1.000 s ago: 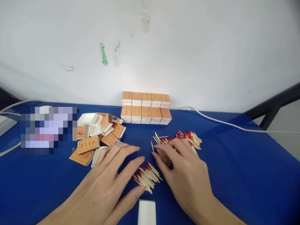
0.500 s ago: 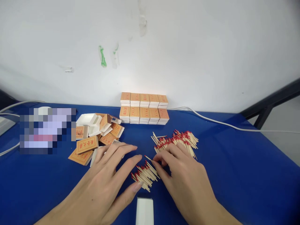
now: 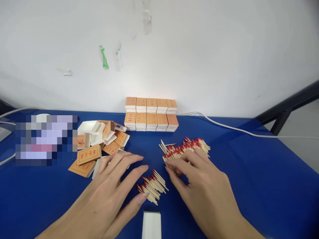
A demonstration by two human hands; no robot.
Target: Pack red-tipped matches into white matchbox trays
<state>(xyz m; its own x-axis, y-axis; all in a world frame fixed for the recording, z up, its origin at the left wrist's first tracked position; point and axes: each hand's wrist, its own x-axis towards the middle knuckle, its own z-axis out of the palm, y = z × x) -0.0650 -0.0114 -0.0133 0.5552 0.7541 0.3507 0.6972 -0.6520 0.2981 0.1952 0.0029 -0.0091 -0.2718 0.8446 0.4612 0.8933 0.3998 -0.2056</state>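
My left hand (image 3: 109,192) is open with its fingers spread, just left of a small heap of red-tipped matches (image 3: 153,186). The thumb reaches that heap's near left edge. My right hand (image 3: 201,186) is at the near side of a larger match pile (image 3: 185,147). Its thumb and index fingertips are drawn together, and whatever may be between them is hidden. Below the small heap lies a white open matchbox tray (image 3: 151,225), cut off by the bottom edge.
Orange matchboxes (image 3: 151,120) stand in stacked rows against the wall. Loose matchbox sleeves (image 3: 89,155) and white trays (image 3: 89,127) lie jumbled on the left. Beyond them is a blurred-out object (image 3: 47,139). A white cable (image 3: 224,126) runs along the back right of the blue table (image 3: 264,186).
My right hand has moved right, from the small heap toward the larger pile. The match it pinched no longer shows at its fingertips. My left hand stays in place. The view has shifted slightly.
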